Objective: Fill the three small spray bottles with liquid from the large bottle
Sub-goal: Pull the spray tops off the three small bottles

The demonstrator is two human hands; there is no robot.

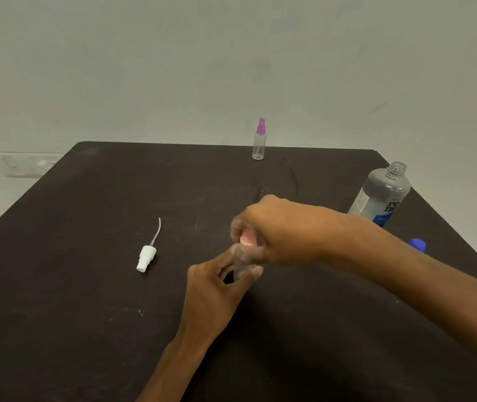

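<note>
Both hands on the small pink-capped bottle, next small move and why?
Probably finish twisting the pink spray cap: the right hand grips it, the left hand pinches the small clear bottle under it. Blur hides whether it is going on or off.

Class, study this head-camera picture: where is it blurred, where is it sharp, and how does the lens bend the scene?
Head view: motion blur smears the right hand and the small clear bottle with pink top held by the left hand; the white spray pump with dip tube looks sharp; the large open clear bottle leans outward from wide-angle distortion; lighting is dim and even.
</note>
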